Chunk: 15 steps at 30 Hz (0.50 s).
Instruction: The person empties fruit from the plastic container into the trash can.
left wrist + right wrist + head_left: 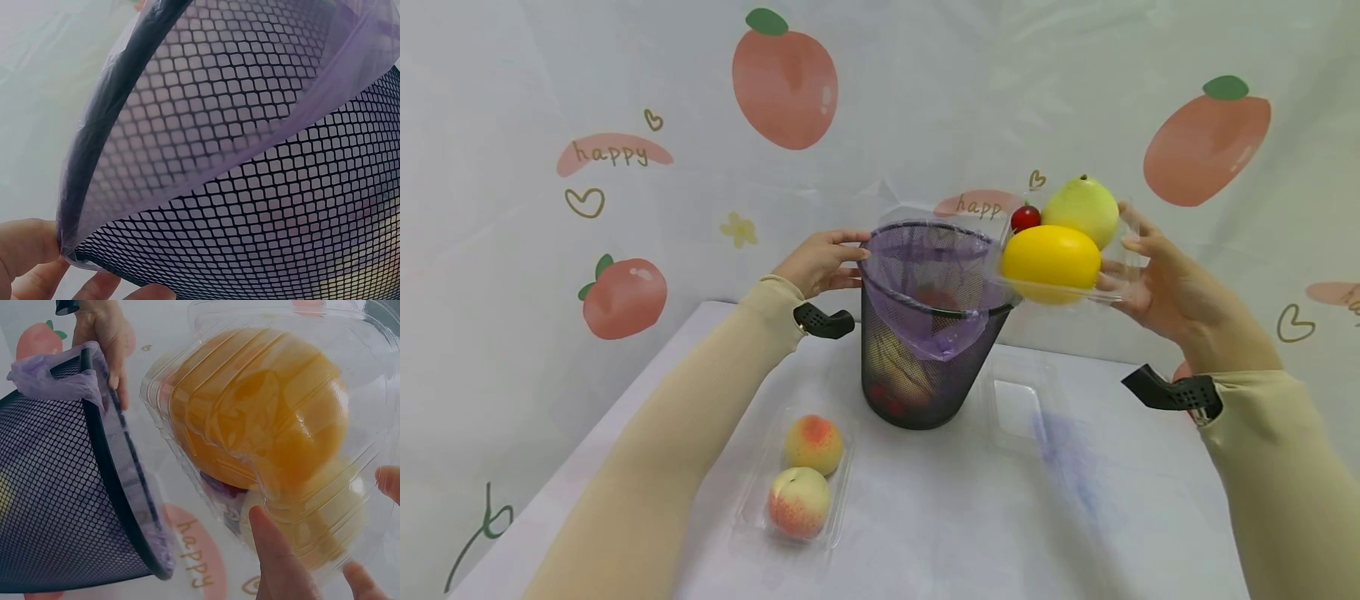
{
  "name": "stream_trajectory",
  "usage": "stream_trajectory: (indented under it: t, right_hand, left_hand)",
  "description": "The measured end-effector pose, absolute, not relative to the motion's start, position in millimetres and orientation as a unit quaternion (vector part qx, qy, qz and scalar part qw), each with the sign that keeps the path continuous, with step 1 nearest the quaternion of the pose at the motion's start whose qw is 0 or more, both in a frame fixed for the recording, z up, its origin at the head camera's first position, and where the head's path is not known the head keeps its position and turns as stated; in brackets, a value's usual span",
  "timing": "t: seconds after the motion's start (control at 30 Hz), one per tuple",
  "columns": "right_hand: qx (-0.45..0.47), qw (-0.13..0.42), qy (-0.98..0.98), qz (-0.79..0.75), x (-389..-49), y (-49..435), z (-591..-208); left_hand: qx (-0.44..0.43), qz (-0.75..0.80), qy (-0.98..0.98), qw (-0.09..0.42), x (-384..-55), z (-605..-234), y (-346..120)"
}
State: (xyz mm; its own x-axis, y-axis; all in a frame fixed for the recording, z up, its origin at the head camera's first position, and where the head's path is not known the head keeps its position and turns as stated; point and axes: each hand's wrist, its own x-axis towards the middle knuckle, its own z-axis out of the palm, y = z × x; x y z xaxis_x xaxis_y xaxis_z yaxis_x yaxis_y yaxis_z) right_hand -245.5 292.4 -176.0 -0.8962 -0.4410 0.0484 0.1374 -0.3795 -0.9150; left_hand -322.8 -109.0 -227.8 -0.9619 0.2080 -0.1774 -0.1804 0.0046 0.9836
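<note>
A black mesh bin (898, 375), lined with a purple plastic bag (943, 337), stands tilted on the table. My left hand (822, 262) grips its rim on the left, thumb and fingers pinching the bag's edge there. On the other side, my right hand (1172, 287) holds a clear plastic container (369, 425) at the height of the bin's right rim. In it are a big yellow fruit (1051, 258), a pale green pear (1081, 212) and a red cherry (1026, 218). Through the mesh, yellowish and red things show low in the bin, partly hidden.
Two peaches (814, 444) sit in a clear plastic tray (747, 512) at the front left of the table. Another clear tray (1017, 408) lies right of the bin. Behind stands a white cloth backdrop (917, 100) with printed fruit.
</note>
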Motion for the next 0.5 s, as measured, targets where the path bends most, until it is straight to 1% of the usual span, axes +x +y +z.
stream_trajectory:
  t: [0.5]
  right_hand:
    - [-0.067, 0.139, 0.623, -0.767, -254.6, 259.3, -168.7]
  left_hand:
    - [0.011, 0.708, 0.692, 0.138, -323.7, -228.4, -109.3]
